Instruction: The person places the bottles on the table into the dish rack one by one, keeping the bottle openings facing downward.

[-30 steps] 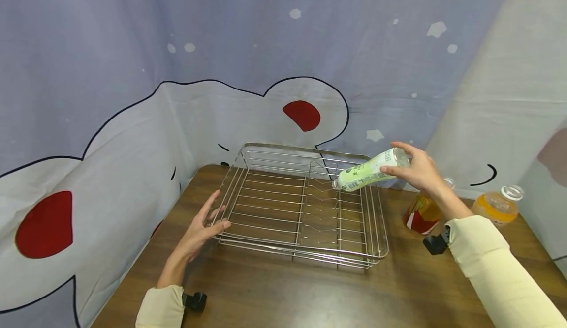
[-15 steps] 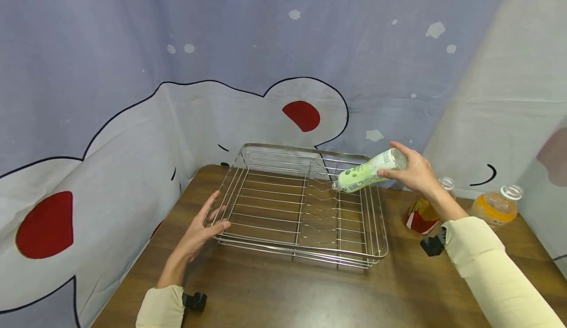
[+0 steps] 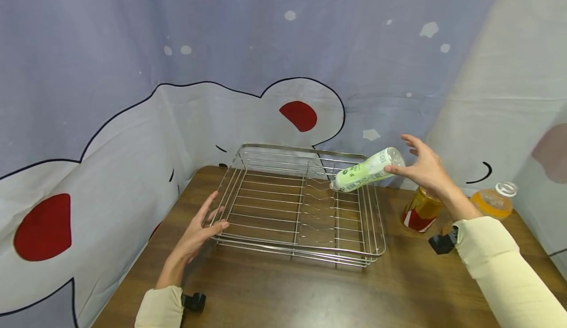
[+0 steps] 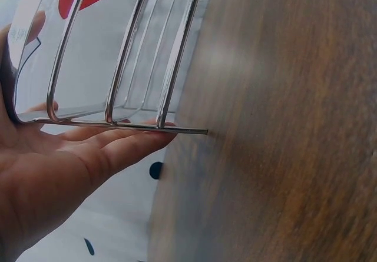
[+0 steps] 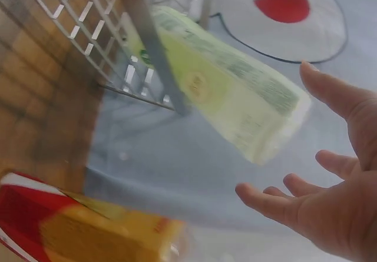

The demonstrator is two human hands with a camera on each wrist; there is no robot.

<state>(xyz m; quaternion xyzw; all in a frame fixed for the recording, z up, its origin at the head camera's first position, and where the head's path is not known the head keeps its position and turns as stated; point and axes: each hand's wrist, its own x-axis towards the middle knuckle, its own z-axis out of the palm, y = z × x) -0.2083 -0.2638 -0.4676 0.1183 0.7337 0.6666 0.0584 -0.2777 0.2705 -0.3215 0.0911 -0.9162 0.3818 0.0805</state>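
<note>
While head view overlaps them, right hand (image 5: 330, 203) spread, apart from green bottle (image 5: 230, 97) in wrist view.

Your left hand (image 3: 201, 229) lies low with its fingers straight and spread, forearm stretched forward, while your right hand (image 3: 425, 168) is raised, fingers splayed and uncurled, its sleeved arm reaching in from the right.

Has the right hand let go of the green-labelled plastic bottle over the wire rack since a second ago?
Yes. The right hand has opened and drawn back rightward; only a fingertip is near the green-labelled plastic bottle, which lies tilted over the steel wire dish rack's right rim.
</note>
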